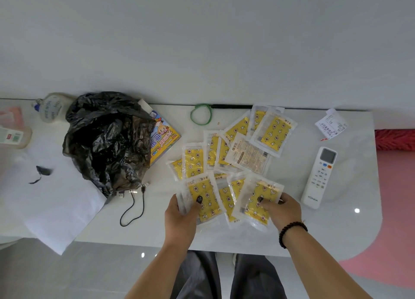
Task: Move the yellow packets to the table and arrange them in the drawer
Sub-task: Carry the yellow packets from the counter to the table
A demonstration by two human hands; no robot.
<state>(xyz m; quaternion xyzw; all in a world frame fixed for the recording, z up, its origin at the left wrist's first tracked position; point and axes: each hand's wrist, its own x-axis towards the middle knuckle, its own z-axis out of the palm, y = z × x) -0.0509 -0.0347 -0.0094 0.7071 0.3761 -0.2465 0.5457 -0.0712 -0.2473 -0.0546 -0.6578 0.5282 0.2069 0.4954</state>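
Left hand [179, 213]: I grip the near-left packet [205, 200] at its left edge, thumb on its yellow face, fingers curled under the clear border. Right hand [281, 211]: I pinch the near-right packet [258, 203], thumb pressed on top, fingers wrapped around its right edge; a dark bead bracelet [290, 232] circles that wrist. Both packets lie low over the white table [247, 233], overlapping two more packets between them.

Yellow packets [238, 159]: a loose, overlapping spread on the table, centre-right, running from my hands back toward the wall. Each shows a star-and-moon print inside a clear wrapper; one [248, 156] lies printed side up, pale with text. Two at the far right [272, 131] sit tilted, one upon the other.

Remote [318, 177]: white, lengthwise, right of the spread and apart from it. Receipt [332, 125]: crumpled, near the far right corner. Green band [201, 114]: a loop by the wall, behind the packets. Black bag [107, 139]: crumpled, left of the packets, resting partly on a colourful box [166, 137]. Cable [133, 206]: black, looping out from the bag's near side. White sheet [51, 200]: overhangs the table's near-left edge. Bottle [52, 109]: lying by the wall, far left. No drawer shows in this view.
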